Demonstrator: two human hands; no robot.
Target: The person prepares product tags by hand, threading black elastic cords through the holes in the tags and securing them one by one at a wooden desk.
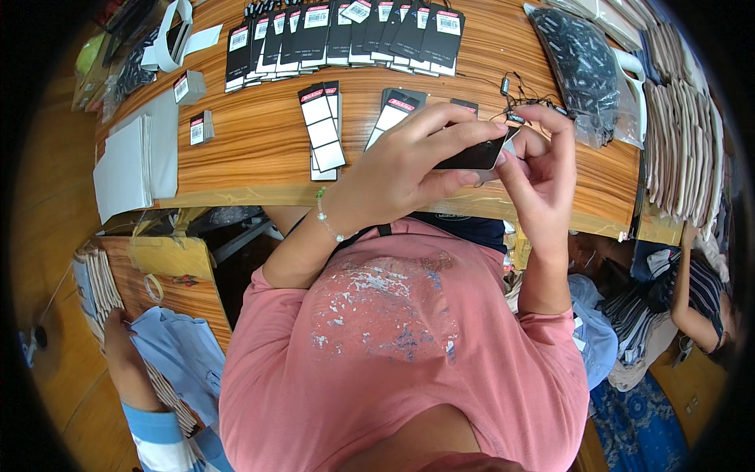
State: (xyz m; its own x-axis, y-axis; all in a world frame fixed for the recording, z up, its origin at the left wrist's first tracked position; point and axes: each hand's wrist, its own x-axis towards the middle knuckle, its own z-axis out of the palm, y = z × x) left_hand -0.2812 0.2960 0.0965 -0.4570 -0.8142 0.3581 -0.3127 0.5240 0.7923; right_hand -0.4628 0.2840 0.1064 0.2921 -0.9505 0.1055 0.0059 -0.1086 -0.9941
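Observation:
Near the table's front edge, my left hand (417, 153) grips a black hang tag (470, 156) between thumb and fingers. My right hand (544, 177) is at the tag's right end, thumb and fingers bent close to it; its fingertips are pinched, and a black cord seems to run there. Loose black cords with small plastic ends (525, 101) lie just beyond the right fingers. Left of my hands are white-panelled tags with a red top (322, 130). Another pile of tags (393, 116) is partly hidden behind my left hand.
A fanned row of black hang tags (314, 43) spans the table's far side. At right lie a clear bag of black cords (582, 82) and folded garments (680, 153). At left are small label stacks (200, 127) and white paper (124, 173). Other people's arms (134, 362) show at both sides.

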